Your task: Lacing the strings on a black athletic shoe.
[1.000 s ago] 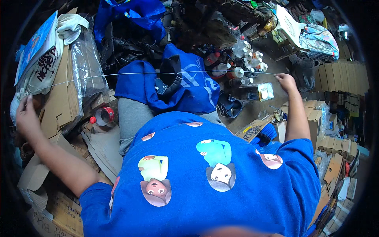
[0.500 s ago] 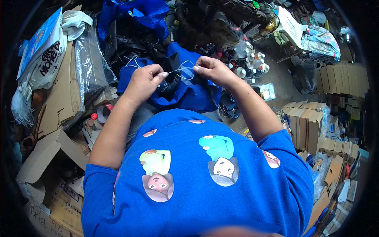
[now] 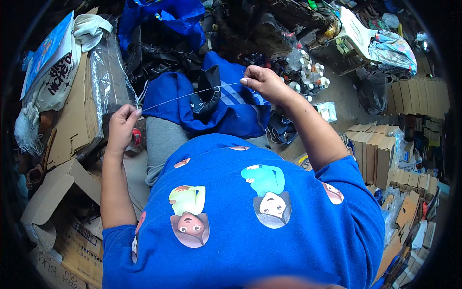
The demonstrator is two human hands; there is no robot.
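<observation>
A thin pale thread (image 3: pixel 175 98) runs taut between my two hands, with a small loop near its right part. Its left end is pinched in my left hand (image 3: pixel 122 127), thumb against fingers, beside my grey trouser leg. My right hand (image 3: pixel 264 86), closed in a pinch, holds the other side higher up at the right. Under the thread lies a black piece that looks like a shoe upper (image 3: pixel 207 98), its edge gathered. It rests on a blue cloth (image 3: pixel 166 94) over my lap. Whether the thread passes through the black piece, I cannot tell.
Flat cardboard (image 3: pixel 72 118) and an open carton (image 3: pixel 57 188) stand at the left. Several white-capped bottles (image 3: pixel 310 74) are at the right, near a white plastic chair (image 3: pixel 353 31). Boxes (image 3: pixel 373 151) are stacked lower right. A blue bag (image 3: pixel 178 21) lies ahead.
My left hand has swung left and toward me, drawing the thread out long and straight. The loose loops between the hands have shrunk to one small loop. My right hand has barely moved.
</observation>
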